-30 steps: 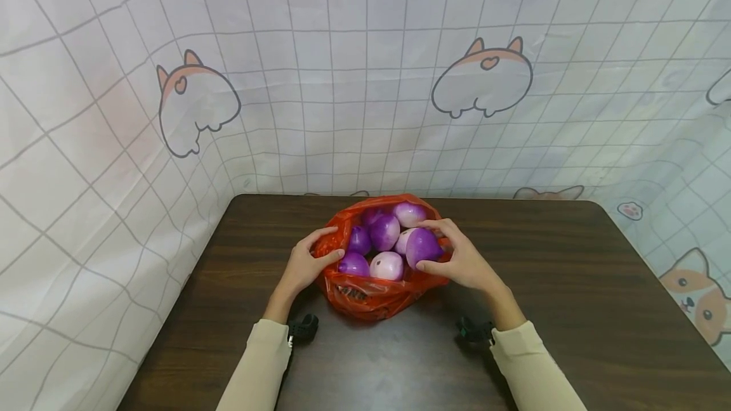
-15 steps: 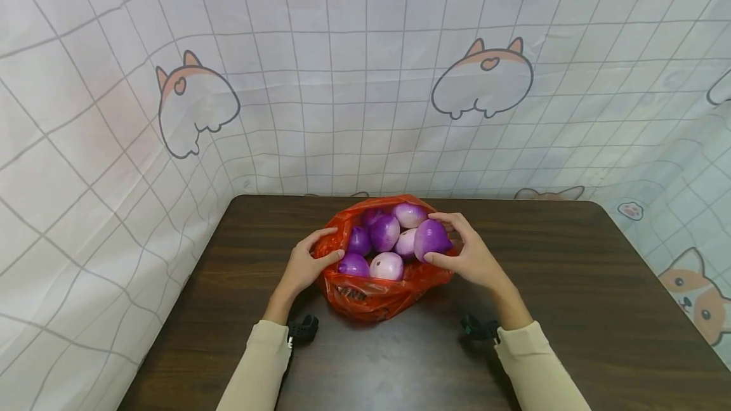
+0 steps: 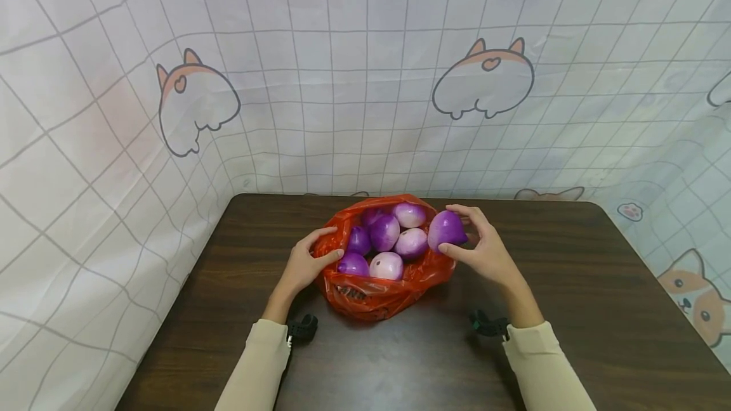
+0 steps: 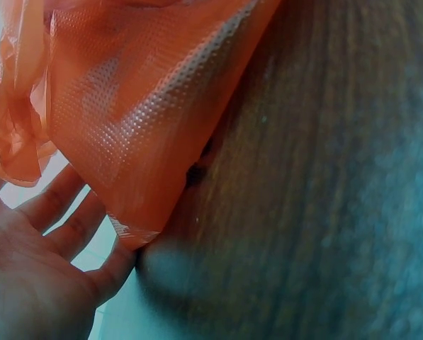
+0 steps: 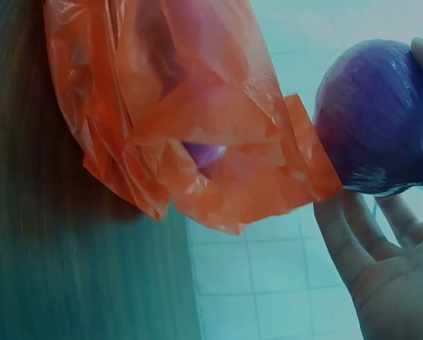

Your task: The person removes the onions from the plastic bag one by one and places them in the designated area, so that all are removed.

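In the head view a red plastic bag (image 3: 365,300) stands open-topped on the table, filled with several purple and whitish onions (image 3: 384,232). My right hand (image 3: 485,249) holds a purple onion (image 3: 447,231) between thumb and fingers, at the bag's right rim. The right wrist view shows this held onion (image 5: 374,117) just beside the bag's edge (image 5: 225,177), with fingers under it. My left hand (image 3: 305,265) holds the bag's left rim, thumb on the inner side. In the left wrist view the fingers of the left hand (image 4: 48,262) reach behind the bag (image 4: 133,127).
The dark wood table (image 3: 571,284) extends to both sides of the bag and toward me. Behind it and at the sides hangs a white grid-patterned cloth (image 3: 365,81) with cartoon dogs. A black strap (image 3: 488,324) is on the right wrist, another (image 3: 302,328) on the left.
My right hand has lifted the purple onion up and to the right, from inside the bag to its right rim, uncovering another onion. My left hand has stayed in place on the bag.
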`<state>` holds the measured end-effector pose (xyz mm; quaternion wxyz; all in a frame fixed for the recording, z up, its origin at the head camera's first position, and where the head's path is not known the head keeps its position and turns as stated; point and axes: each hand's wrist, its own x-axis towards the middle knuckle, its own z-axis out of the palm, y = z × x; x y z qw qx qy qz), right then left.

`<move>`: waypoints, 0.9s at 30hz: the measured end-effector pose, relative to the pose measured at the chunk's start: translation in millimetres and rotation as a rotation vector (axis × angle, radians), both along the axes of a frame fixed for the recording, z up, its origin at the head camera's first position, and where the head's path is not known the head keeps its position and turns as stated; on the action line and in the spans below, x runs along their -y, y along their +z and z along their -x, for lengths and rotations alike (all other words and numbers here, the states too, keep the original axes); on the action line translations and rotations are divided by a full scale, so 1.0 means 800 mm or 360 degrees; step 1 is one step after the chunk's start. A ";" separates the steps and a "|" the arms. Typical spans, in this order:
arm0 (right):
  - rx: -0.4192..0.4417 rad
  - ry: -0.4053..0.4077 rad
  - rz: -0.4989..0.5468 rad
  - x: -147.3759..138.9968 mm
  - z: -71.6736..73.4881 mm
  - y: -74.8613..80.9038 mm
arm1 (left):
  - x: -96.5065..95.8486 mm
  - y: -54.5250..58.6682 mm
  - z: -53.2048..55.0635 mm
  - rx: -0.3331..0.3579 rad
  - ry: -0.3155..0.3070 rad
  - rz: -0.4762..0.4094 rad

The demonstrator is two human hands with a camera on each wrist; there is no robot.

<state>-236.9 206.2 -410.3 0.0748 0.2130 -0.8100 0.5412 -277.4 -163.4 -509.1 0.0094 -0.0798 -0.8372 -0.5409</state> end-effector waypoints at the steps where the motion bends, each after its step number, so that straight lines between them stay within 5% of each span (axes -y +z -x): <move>1: 0.0005 -0.0013 -0.0005 -0.001 0.000 0.001 | 0.000 0.000 0.000 0.0002 0.0001 0.0002; 27: 0.0089 -0.0262 -0.0019 -0.040 0.003 -0.006 | 0.001 0.004 -0.004 0.0049 -0.0009 -0.0013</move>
